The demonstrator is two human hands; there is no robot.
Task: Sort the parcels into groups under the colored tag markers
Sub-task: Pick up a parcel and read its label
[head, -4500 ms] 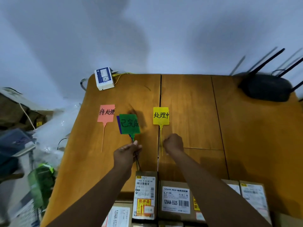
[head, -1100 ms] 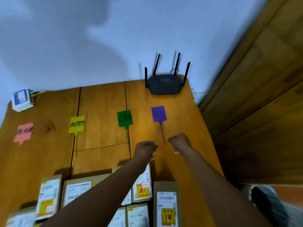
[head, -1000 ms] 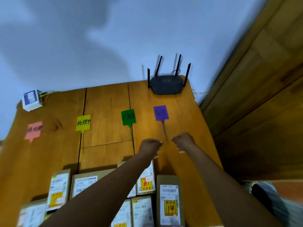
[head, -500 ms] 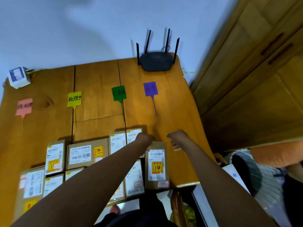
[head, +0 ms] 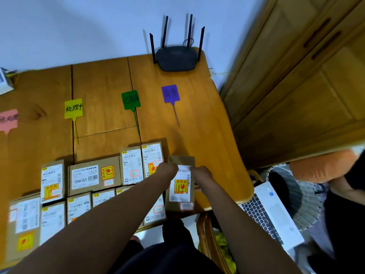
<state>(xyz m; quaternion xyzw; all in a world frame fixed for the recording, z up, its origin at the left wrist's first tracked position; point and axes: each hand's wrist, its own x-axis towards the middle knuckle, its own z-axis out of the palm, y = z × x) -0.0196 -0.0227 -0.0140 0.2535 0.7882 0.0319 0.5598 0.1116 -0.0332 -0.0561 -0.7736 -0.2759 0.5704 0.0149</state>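
Four tags lie in a row across the far half of the bench (head: 207, 135) — a pink tag (head: 7, 119) at the left edge of view, then a yellow tag (head: 73, 108), a green tag (head: 130, 99) and a purple tag (head: 170, 93) just in front of a black router (head: 176, 59). The other parcels (head: 94, 176) sit packed side by side in a block along the near edge, so the sorting looks barely begun. Both hands are on one narrow parcel (head: 180, 186) at the right end of that block, close to the bench's near right corner: the left hand (head: 167, 169) grasps its far left edge and the right hand (head: 201, 174) is curled round its right edge, though blur hides the fingers' exact hold. This reads as the pick-up of the first parcel. Its labelled face is up, with a yellow and red sticker in the middle. The next move calls for lifting it free of its neighbour on the left without dragging that one along, reading which group it belongs to, and setting it down on the bare wood below the matching tag — the purple one is nearest, straight ahead. An open laptop (head: 272, 210) sits off the bench to the right, clear of the path.
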